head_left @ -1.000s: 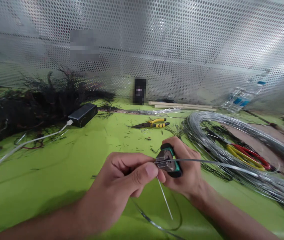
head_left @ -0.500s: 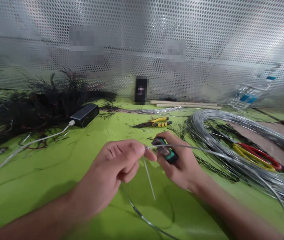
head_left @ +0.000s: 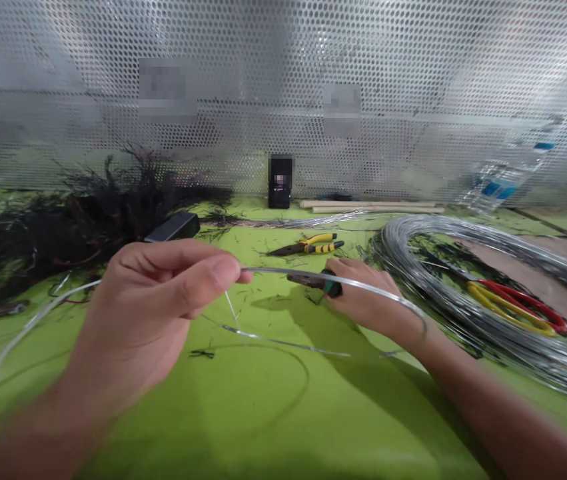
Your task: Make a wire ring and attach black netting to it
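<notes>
Between thumb and fingers, my left hand (head_left: pixel 158 300) pinches a length of silvery wire (head_left: pixel 358 284) that arcs to the right, passing in front of my other hand. Another thin piece of wire (head_left: pixel 283 343) hangs below the pinch. My right hand (head_left: pixel 363 297) is wrapped round a pair of pliers (head_left: pixel 308 281) with dark jaws and green-black handles; the jaws point left and lie behind the wire. I cannot tell whether the jaws touch it. Beyond my hands, yellow-and-black long-nose pliers (head_left: pixel 308 246) lie on the green surface.
A big coil of wire (head_left: pixel 413 293) lies at the right, with red-and-yellow-handled pliers (head_left: pixel 518 307) inside it. Black bristly strands (head_left: pixel 63 220) and a black box (head_left: pixel 176 227) sit at the left. A perforated metal panel (head_left: pixel 273 67), a phone-like device (head_left: pixel 280 190) and a plastic bottle (head_left: pixel 498 187) stand behind.
My left hand has moved left and slightly up with the wire, away from my right hand. My right hand has turned, so the pliers' jaws now point left.
</notes>
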`<state>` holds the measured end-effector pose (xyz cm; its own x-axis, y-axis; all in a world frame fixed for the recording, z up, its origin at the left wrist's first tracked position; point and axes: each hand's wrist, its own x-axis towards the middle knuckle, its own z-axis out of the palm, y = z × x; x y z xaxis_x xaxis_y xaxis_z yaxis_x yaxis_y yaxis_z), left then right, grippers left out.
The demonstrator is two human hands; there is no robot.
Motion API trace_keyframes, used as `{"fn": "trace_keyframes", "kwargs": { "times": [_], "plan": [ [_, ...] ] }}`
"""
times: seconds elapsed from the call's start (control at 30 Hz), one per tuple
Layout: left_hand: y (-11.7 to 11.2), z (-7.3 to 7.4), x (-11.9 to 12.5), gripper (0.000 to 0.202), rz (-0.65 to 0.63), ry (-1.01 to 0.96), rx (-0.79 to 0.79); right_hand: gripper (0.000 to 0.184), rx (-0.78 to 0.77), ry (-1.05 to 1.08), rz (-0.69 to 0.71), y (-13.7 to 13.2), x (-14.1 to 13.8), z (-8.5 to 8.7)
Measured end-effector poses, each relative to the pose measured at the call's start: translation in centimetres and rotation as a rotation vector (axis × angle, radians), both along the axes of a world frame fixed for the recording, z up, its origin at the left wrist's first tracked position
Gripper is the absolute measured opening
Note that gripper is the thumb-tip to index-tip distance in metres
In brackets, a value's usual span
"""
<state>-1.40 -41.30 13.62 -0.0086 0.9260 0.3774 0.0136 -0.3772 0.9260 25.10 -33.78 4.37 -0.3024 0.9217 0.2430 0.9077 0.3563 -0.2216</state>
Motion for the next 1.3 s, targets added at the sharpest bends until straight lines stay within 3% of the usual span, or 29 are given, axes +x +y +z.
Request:
{"fn": "trace_keyframes", "kwargs": {
  "times": [0.13,0.27,0.33,0.4,0.47,0.5,0.57,0.73,1.0,1.1,1.17,1.23,1.3],
  "plan": [
    [-0.5,-0.4,-0.2,0.005,0.153,0.293,0.233,0.019,-0.105,0.126,0.137,1.5,2.1,0.3],
    [-1.1,-1.1,0.1,0.01,0.293,0.539,0.528,0.018,-0.039,0.33,0.2,1.0,3.3,2.6],
    [-1.1,-1.5,0.3,0.013,0.239,0.584,0.599,0.025,0.047,0.455,0.244,-0.8,2.5,4.0],
    [-1.0,-1.9,0.5,0.014,0.147,0.641,0.635,0.027,0.196,0.662,0.434,-3.0,1.0,5.1],
    [-0.8,-2.2,0.6,0.016,0.087,0.708,0.652,0.021,0.153,0.688,0.617,-5.0,-0.4,5.8],
    [-0.8,-2.4,0.7,0.018,0.074,0.737,0.658,0.02,0.113,0.673,0.626,-5.7,-0.9,5.9],
    [-0.8,-2.6,0.9,0.02,0.058,0.759,0.665,0.022,0.064,0.65,0.608,-6.4,-1.4,5.8],
    [-0.8,-2.5,1.2,0.024,0.009,0.743,0.63,0.024,0.106,0.684,0.587,-5.9,-0.8,5.2],
    [-0.7,-2.2,1.2,0.007,0.093,0.813,0.661,0.009,0.144,0.597,0.673,-6.3,-1.8,5.5],
    [-0.5,-2.2,1.0,0.005,0.144,0.831,0.699,0.018,0.15,0.631,0.692,-4.7,-0.4,5.5],
    [-0.3,-2.3,0.9,0.004,0.164,0.812,0.693,0.027,0.179,0.607,0.556,-2.8,1.8,5.2],
    [-0.1,-2.3,0.9,0.005,0.165,0.807,0.689,0.038,0.053,0.399,0.376,-0.7,4.3,4.5],
    [0.1,-2.4,0.8,0.007,0.165,0.806,0.696,0.054,-0.193,-0.029,0.299,1.1,6.3,3.4]
  ]
}}
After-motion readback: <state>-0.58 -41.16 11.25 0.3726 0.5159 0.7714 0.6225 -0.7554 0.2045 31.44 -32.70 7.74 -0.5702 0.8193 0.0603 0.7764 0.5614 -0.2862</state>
